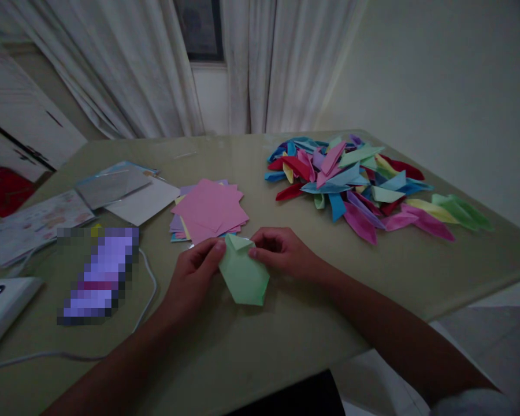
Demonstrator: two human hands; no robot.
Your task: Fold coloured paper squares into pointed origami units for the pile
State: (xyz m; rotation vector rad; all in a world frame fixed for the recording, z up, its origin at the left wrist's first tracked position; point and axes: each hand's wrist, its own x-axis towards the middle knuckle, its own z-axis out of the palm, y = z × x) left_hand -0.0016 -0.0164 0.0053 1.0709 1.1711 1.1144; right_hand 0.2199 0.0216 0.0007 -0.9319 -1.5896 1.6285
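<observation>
A partly folded sheet of light green paper (244,276) is held up between both hands, just above the table. My left hand (195,268) pinches its upper left edge, thumb in front. On the upper right edge, my right hand (283,248) grips the paper between thumb and curled fingers. A small flap is turned down along the top of the sheet, and its lower end is angular. Right behind the hands lies a loose stack of square paper sheets (210,208), pink on top with purple, yellow and blue edges showing.
A heap of folded coloured paper pieces (342,173) covers the table's back right. On the left are a blurred-out phone (101,271), a white cable (151,277), a white device (8,306), a patterned packet (43,222) and clear plastic sleeves (112,185). A dark object (290,398) sits at the front edge.
</observation>
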